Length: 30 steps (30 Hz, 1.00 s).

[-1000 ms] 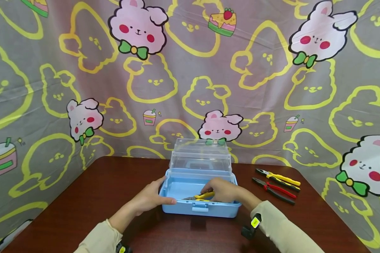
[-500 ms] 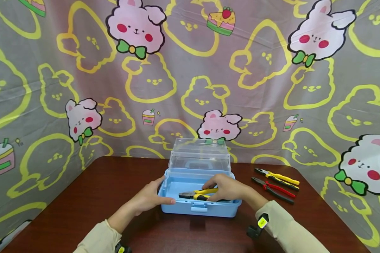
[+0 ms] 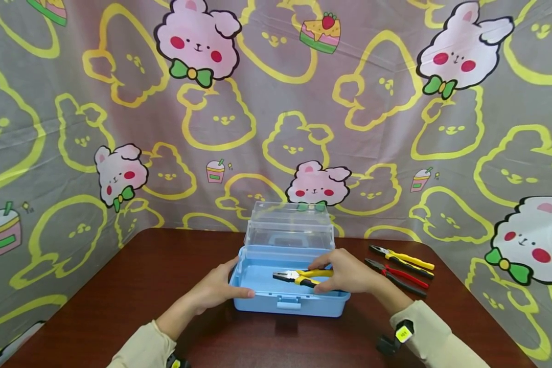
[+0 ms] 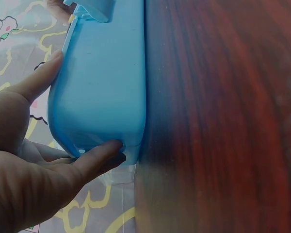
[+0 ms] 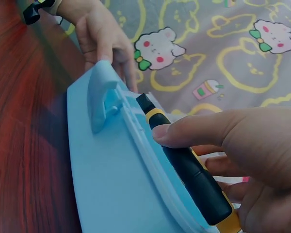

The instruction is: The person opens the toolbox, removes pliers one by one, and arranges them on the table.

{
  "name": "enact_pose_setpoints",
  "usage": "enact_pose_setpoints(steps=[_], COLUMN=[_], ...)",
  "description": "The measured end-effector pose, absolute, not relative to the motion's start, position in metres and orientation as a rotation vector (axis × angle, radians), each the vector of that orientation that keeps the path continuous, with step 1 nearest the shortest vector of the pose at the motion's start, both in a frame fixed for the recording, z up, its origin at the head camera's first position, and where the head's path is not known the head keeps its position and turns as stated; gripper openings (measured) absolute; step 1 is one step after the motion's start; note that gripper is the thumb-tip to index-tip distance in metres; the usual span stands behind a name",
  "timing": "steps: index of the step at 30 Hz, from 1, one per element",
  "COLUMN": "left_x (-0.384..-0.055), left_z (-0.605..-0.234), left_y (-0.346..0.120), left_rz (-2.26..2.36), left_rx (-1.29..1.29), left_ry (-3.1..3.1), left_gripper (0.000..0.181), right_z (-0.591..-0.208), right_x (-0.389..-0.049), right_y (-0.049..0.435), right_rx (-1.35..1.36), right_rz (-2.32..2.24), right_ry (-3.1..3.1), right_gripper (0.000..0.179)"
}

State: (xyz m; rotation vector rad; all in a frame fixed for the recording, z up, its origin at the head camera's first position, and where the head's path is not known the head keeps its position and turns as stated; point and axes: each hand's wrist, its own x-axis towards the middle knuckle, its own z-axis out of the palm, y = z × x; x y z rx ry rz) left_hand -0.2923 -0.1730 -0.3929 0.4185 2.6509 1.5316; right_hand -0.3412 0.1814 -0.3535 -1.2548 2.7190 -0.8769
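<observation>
A light blue toolbox (image 3: 313, 306) sits on the table with its clear lid (image 3: 292, 227) raised at the back. My left hand (image 3: 211, 286) holds the box's left end, thumb at the front rim; in the left wrist view its fingers (image 4: 104, 151) lie against the end wall. Over the box, my right hand (image 3: 349, 273) grips a pair of combination pliers (image 3: 299, 277) by the yellow and black handles, metal nose pointing left. From the right wrist view, the thumb presses a black handle (image 5: 196, 177), which overlaps the front rim there.
To the right of the box, two more pliers lie on the dark red-brown table (image 3: 175, 260): a yellow and black pair (image 3: 407, 260) and a red and black pair (image 3: 402, 277). Behind the table hangs a patterned cloth (image 3: 294, 102).
My right hand has lifted the pliers from inside the box and shifted them slightly right, so more of their nose shows. My left hand has stayed at the box's end.
</observation>
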Motion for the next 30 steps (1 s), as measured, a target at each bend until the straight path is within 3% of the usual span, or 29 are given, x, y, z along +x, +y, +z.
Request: enact_pose_setpoints(steps=[13, 21, 30], left_x=[-0.293, -0.294, -0.294], left_z=[-0.394, -0.394, -0.395], left_y=[-0.176, -0.176, -0.176], left_rz=[1.547, 1.556, 1.54], left_rx=[0.46, 0.488, 0.477], left_ry=[2.643, 2.629, 2.644], left_gripper=[0.11, 0.111, 0.11], right_z=[-0.35, -0.364, -0.387], right_x=[-0.324, -0.313, -0.318], right_y=[0.255, 0.3, 0.329], right_rx=[-0.924, -0.668, -0.582], right_rz=[-1.017, -1.034, -0.977], right_ry=[2.941, 3.043, 3.124], right_gripper=[0.046, 0.05, 0.051])
